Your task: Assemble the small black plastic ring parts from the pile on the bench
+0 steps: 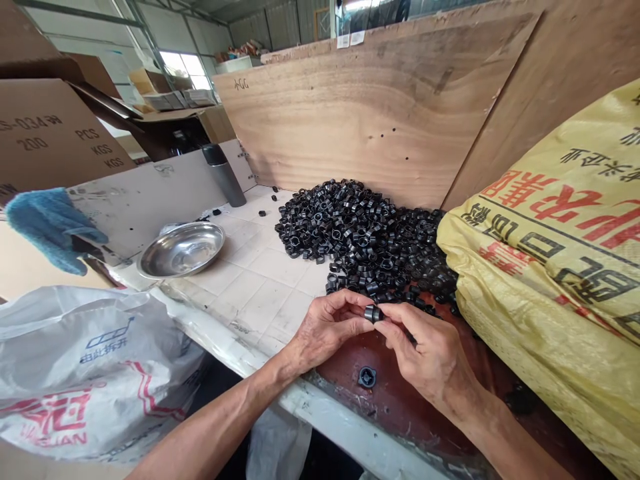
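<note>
Between my two hands is a small black plastic ring-shaped fitting (373, 313). My left hand (333, 325) pinches it from the left with thumb and fingers. From the other side, the fingertips of my right hand (425, 347) close on its right end. Just below, on the reddish-brown surface (345, 373), lies a single round black part (367, 377) with a cross-shaped inside. Beyond my hands rises a large heap of black plastic rings (355, 227), some spilling to the right toward the yellow sack.
A steel bowl (183, 250) and a dark flask (224, 175) stand on the left of the table. At right leans a yellow woven sack (555, 280). A wooden board (370, 113) closes the back. A white bag (90, 373) and blue cloth (50, 223) are at left.
</note>
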Demonstrator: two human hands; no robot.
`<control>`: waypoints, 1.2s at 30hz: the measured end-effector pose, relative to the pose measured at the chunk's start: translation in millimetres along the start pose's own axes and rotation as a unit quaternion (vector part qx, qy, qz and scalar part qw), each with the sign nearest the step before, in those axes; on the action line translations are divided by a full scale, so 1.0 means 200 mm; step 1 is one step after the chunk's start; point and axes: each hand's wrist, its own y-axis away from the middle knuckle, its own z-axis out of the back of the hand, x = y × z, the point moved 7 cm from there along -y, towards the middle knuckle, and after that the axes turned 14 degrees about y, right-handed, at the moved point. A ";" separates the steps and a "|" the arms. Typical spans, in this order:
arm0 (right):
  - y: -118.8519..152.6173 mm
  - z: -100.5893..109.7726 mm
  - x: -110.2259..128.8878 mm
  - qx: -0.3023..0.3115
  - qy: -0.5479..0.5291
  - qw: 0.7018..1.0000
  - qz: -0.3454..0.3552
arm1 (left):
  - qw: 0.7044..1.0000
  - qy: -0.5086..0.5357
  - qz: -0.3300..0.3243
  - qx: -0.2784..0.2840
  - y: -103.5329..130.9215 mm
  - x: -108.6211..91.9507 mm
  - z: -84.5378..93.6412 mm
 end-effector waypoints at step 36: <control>-0.03 0.06 0.03 0.020 0.017 1.000 -0.015 | 1.000 0.005 0.001 -0.006 0.00 -0.01 0.01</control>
